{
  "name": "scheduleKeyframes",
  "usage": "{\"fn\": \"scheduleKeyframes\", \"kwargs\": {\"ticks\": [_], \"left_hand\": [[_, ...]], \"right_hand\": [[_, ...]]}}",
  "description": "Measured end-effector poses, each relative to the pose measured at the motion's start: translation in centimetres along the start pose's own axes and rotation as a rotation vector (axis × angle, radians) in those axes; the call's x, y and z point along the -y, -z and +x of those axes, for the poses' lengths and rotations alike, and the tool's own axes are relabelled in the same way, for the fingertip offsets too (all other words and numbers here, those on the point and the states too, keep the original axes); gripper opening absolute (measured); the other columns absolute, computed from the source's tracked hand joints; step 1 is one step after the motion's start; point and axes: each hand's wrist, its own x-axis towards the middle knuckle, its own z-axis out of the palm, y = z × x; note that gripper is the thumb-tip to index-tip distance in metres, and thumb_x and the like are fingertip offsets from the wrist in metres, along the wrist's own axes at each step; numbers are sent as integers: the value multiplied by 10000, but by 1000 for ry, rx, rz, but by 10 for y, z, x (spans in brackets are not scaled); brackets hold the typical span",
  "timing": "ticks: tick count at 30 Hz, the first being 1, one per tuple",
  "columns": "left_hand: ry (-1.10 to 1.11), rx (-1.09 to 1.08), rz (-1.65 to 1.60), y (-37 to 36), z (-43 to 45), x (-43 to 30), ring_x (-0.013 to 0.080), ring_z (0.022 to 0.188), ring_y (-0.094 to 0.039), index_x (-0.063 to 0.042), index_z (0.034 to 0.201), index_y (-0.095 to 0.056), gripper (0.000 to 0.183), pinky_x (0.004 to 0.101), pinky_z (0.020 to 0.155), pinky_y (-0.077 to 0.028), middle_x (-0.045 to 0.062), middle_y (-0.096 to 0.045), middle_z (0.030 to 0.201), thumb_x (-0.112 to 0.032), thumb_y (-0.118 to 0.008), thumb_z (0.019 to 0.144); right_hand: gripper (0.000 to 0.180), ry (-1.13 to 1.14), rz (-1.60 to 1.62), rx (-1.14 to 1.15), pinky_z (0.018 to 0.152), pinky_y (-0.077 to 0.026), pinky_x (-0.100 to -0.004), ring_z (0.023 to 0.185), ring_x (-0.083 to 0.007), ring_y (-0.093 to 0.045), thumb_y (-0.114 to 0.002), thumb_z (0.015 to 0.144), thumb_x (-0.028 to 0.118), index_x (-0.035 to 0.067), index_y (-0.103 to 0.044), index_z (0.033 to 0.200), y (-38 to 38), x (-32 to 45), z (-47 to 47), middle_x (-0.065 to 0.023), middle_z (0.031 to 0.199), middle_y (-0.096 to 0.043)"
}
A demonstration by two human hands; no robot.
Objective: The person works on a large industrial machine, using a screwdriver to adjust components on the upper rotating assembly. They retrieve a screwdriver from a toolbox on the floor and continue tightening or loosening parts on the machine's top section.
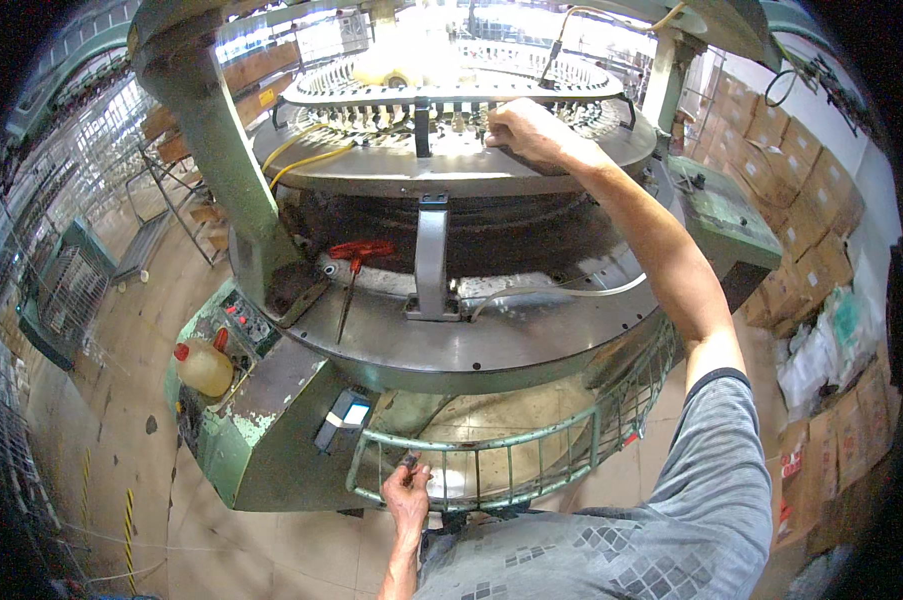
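Before me stands a circular knitting machine (451, 360) with a round metal bed. My right hand (530, 133) reaches up to its upper ring, fingers curled at the row of yarn feeders (459, 120) below the white rim (451, 91). Whatever those fingers hold or touch is hidden. Low down, beside the green guard rail (489, 445), my left hand (406, 495) pinches a small dark object (411, 460) between thumb and fingers; what it is cannot be made out. A red-handled T-handle hex key (356, 262) lies on the machine bed, left of the metal bracket (432, 259).
A plastic bottle (203, 369) of yellowish liquid stands on the green housing (271, 420), near a control panel (243, 319). A green post (237, 150) rises at left. Pale tubing (556, 289) crosses the bed. Stacked cardboard boxes (804, 202) line the right wall.
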Motion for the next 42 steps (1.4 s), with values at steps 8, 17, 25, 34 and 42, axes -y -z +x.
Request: {"fn": "scheduleKeyframes", "kwargs": {"ticks": [8,17,25,34,42], "left_hand": [[7,-3,-49,-5,0,-6,122,723,-684,29,1103,-711,238,270,667,-538,83,-719,816,-11,-707,868],[23,23,2,-11,5,-1,122,761,-688,23,1132,-697,265,275,688,-540,94,-735,836,-27,-713,873],[59,-72,-1744,59,25,-73,145,768,-577,-23,1291,-562,408,288,687,-469,75,-655,912,-243,-669,965],[117,122,-1922,14,12,-23,172,758,-536,-122,1311,-580,510,322,707,-432,54,-698,932,-467,-646,942],[236,284,-1216,26,-43,9,315,940,-669,36,1316,-520,620,430,862,-508,254,-688,1080,-331,-755,875]], "right_hand": [[134,23,33,-32,654,-501,-420,691,-320,-650,-678,881,63,-45,-615,831,-2,-3,-5,-226,733,-629],[46,53,10,-71,669,-495,-402,697,-293,-640,-637,853,-7,-41,-606,849,-2,-2,-6,-206,746,-632],[126,46,-13,-56,703,-508,-429,741,-360,-650,-668,904,95,-27,-642,918,-3,-2,-6,-205,782,-641],[163,-5,-39,4,716,-509,-427,791,-329,-663,-712,886,115,-16,-622,920,-3,-3,-3,-198,868,-645],[101,-11,-10,14,682,-496,-433,800,-331,-668,-684,854,3,-46,-623,920,-2,2,-5,-223,854,-658]]}}
